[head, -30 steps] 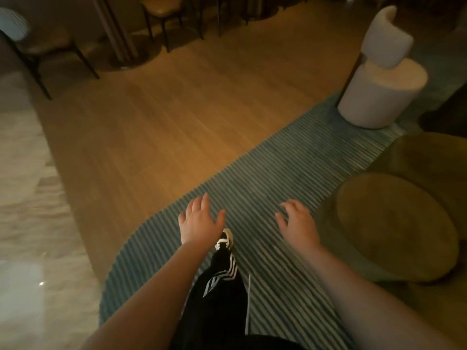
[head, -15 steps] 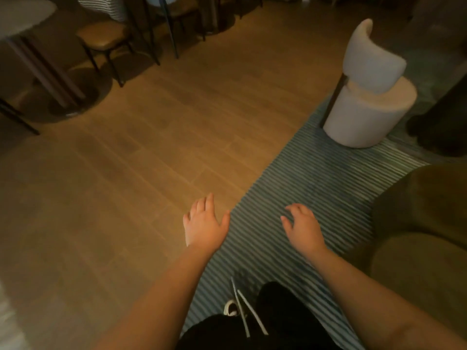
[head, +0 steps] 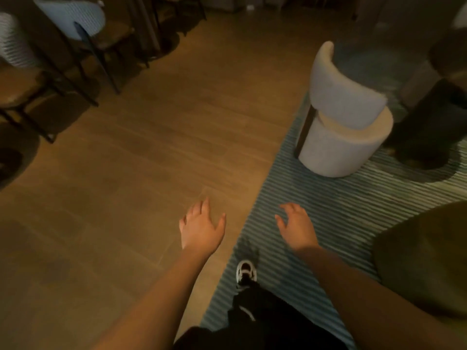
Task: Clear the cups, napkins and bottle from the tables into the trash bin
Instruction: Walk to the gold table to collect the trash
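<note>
I have both hands out in front of me, palms down and carrying nothing: the left hand hangs over the wooden floor with its fingers straight and slightly spread, and the right hand hangs over the striped rug with its fingers loosely bent. No cup, napkin, bottle or trash bin shows anywhere in this view, so I judge the step in hand to be walking on to find the next table or the bin (which of the two, I cannot tell). One shoe is planted right at the rug's edge. To do this well I would lift the head and scan, since the camera is aimed mostly at the floor. I would steer between the white round chair ahead on the right and the dark-legged chairs far left, keep clear of the olive seat close on my right, and step cleanly over the rug's edge.
</note>
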{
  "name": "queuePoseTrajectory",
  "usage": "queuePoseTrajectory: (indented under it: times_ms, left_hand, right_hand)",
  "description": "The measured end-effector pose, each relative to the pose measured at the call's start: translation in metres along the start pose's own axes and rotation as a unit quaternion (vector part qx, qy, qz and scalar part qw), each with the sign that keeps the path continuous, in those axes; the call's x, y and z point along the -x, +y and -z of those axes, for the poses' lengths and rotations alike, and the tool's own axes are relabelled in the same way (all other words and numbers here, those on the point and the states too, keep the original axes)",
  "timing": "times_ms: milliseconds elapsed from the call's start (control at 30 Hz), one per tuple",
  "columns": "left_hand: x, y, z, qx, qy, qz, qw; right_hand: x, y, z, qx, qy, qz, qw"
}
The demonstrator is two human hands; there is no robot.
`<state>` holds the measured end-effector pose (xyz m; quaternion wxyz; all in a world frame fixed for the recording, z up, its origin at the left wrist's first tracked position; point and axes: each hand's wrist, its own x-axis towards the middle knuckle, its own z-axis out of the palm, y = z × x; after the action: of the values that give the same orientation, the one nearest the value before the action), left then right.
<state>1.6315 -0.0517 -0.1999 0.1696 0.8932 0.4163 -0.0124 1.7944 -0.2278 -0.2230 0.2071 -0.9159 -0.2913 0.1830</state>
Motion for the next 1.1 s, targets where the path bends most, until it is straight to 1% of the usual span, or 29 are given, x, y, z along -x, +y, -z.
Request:
queuePoseTrajectory:
  times_ms: [100,200,267,367,467,600,700,933,1100]
  left_hand:
    - [-0.096,0.033,0.024,-0.006,-0.006,-0.018,1.000]
    - [-0.186,0.063,0.043,-0.013,-0.001,-0.037,0.999]
    - [-0.247,0.084,0.052,-0.010,-0.007,-0.049,0.999]
    - [-0.342,0.116,0.054,-0.016,-0.013,-0.069,0.997]
    - [-0.443,0.147,0.047,-0.019,-0.015,-0.092,0.995]
    - [-0.593,0.190,0.042,-0.015,-0.029,-0.119,0.992]
    - [-0.704,0.225,0.050,-0.023,-0.041,-0.133,0.990]
    - [-0.921,0.338,0.079,-0.034,-0.050,-0.182,0.981]
    - [-1.066,0.426,0.058,-0.016,-0.052,-0.209,0.976]
  right_hand:
    - [-0.095,-0.009,0.040,0.008,0.010,-0.009,1.000]
    - [-0.175,-0.017,0.071,-0.008,0.057,-0.007,0.998]
    - [-0.229,-0.020,0.087,-0.010,0.070,-0.007,0.997]
    - [-0.313,-0.020,0.105,-0.014,0.077,-0.025,0.997]
    - [-0.409,-0.012,0.114,-0.021,0.105,-0.031,0.994]
    - [-0.562,-0.010,0.138,-0.018,0.112,-0.052,0.992]
    - [-0.671,-0.015,0.174,-0.016,0.119,-0.071,0.990]
    - [-0.866,0.005,0.266,-0.026,0.160,-0.145,0.976]
    - [-1.010,0.046,0.301,-0.022,0.162,-0.165,0.973]
